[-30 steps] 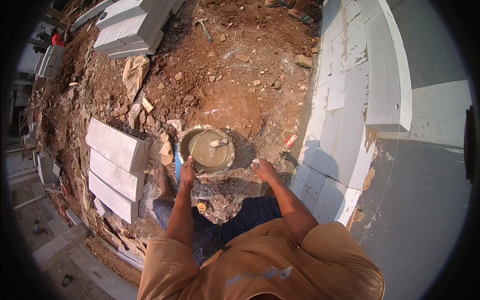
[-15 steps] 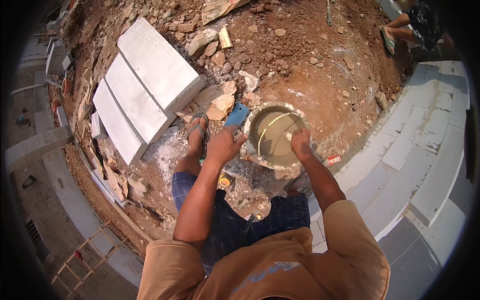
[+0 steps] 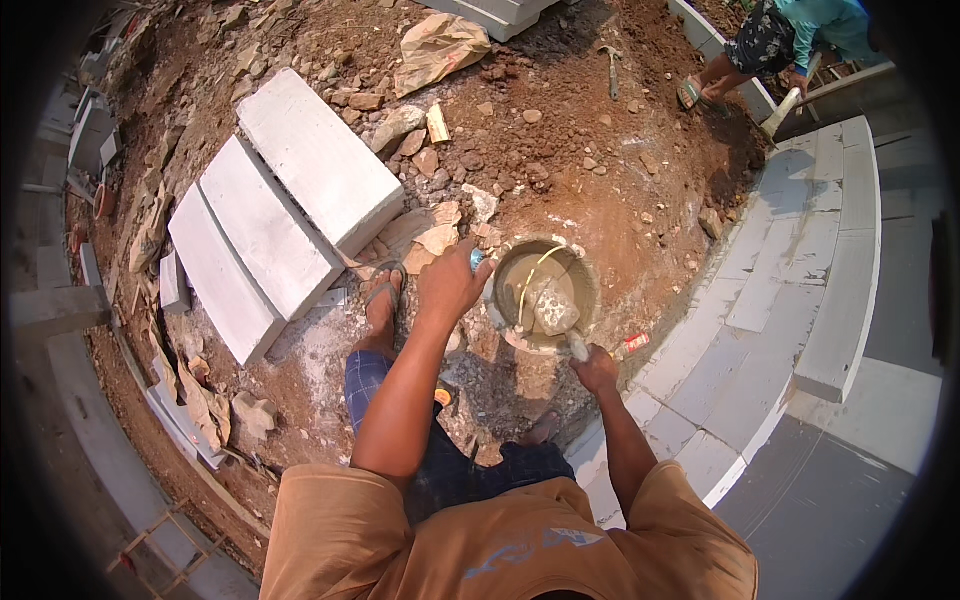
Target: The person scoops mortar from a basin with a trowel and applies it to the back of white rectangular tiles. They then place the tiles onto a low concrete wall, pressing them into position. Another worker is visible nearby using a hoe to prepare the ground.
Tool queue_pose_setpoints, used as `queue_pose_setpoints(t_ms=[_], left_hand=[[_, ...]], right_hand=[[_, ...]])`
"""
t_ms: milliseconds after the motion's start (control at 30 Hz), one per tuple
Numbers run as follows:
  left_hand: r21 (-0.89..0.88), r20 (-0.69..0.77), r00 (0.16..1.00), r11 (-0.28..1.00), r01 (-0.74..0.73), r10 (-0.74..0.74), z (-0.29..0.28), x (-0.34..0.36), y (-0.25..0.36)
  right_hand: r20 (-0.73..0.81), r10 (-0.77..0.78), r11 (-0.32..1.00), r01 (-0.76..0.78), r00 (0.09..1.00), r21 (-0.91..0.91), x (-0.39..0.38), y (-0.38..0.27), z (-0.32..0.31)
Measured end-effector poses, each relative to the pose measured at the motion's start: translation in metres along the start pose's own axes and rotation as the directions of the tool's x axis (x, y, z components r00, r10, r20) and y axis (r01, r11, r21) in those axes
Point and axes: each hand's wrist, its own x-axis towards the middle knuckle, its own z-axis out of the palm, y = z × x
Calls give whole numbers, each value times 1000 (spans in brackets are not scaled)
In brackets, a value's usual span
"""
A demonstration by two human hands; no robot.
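Observation:
My left hand (image 3: 450, 287) is closed around a blue notched spreader (image 3: 477, 259), now mostly hidden by my fingers, left of the bucket. My right hand (image 3: 597, 368) grips the handle of a trowel (image 3: 555, 312) just below the bucket's right side. Its mortar-smeared blade lies over the wet grey mortar (image 3: 517, 272), inside the bucket's rim. The round bucket (image 3: 594, 290) has a crusted rim, and a pale yellow bail handle (image 3: 537, 272) arcs across its opening.
White blocks (image 3: 322, 150) lie side by side at left. A pale block wall (image 3: 755, 290) curves along the right. A co-worker (image 3: 765, 42) stands at the far right. A hammer (image 3: 613, 72), torn paper bag (image 3: 440, 50) and red-white packet (image 3: 634, 344) lie on rubbly soil.
My right hand has drawn back toward me from over the bucket, bringing the trowel blade into sight. The blue spreader has turned, so less of it shows. The co-worker shows more fully.

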Motion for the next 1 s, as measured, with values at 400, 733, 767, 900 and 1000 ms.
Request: queue_pose_setpoints(t_ms=[400,733,767,900,1000], left_hand=[[-551,-133,987,821,-151,93,21,-173,-24],[-66,-617,773,968,-242,151,56,-260,-20],[11,-576,795,974,-227,192,58,-260,-17],[70,-670,691,949,-308,273,60,-259,-6],[122,-673,674,944,-308,307,64,-253,-17]], right_hand=[[-6,-20,717,18,1000,696,-153,79,-28],[-209,423,303,80,881,950,-311,243,-128],[-257,448,324,113,856,939,-327,256,-144],[-348,672,311,178,654,934,-336,323,-174],[-520,734,593,-39,437,805,-319,368,-189]])
